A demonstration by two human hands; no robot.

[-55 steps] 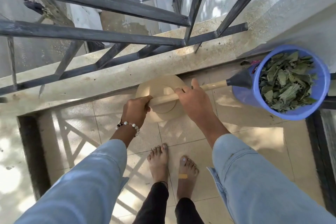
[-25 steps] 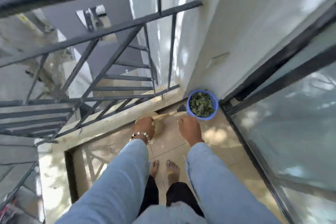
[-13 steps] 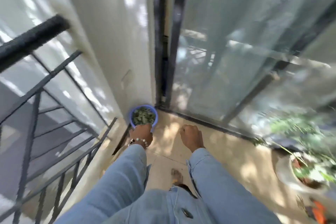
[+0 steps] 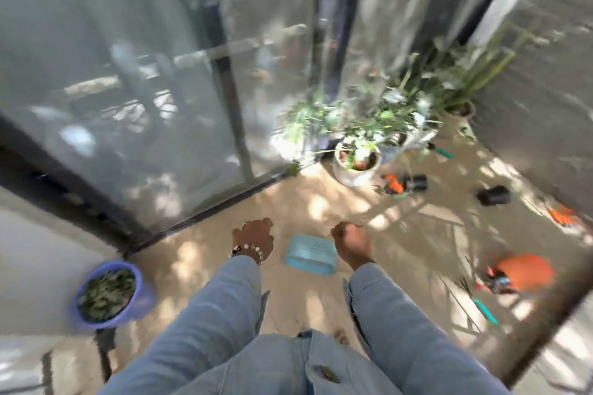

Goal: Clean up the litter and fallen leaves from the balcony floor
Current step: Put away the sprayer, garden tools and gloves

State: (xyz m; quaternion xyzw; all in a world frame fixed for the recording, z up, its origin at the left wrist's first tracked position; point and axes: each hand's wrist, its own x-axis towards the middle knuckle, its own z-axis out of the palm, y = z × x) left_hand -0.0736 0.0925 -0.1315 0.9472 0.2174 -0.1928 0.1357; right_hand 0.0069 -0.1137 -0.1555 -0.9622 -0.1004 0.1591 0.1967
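A: Where is the bucket with the leaves?

B: It stands on the balcony floor, well to the left of the blue tray, close to the foot of the glass door. It is purple-blue and filled with green leaves nearly to its rim.

A: And the hands?

B: Both are held out in front of the person, one on each side of the blue tray. The left hand, with a bead bracelet on its wrist, is just left of the tray. Its fingers are curled downward, but the picture is blurred and I cannot tell whether they hold anything. The right hand is just right of the tray, its fingers curled into a loose fist; nothing shows in it.

A: What else lies around the tray?

B: Beyond it, a white pot with a green plant stands by the door. Right of that pot lie two small black pots. Far right of the tray lies an orange thing with tools beside it, and a teal-handled tool lies nearer the person. Pale blue sleeves cover both arms.
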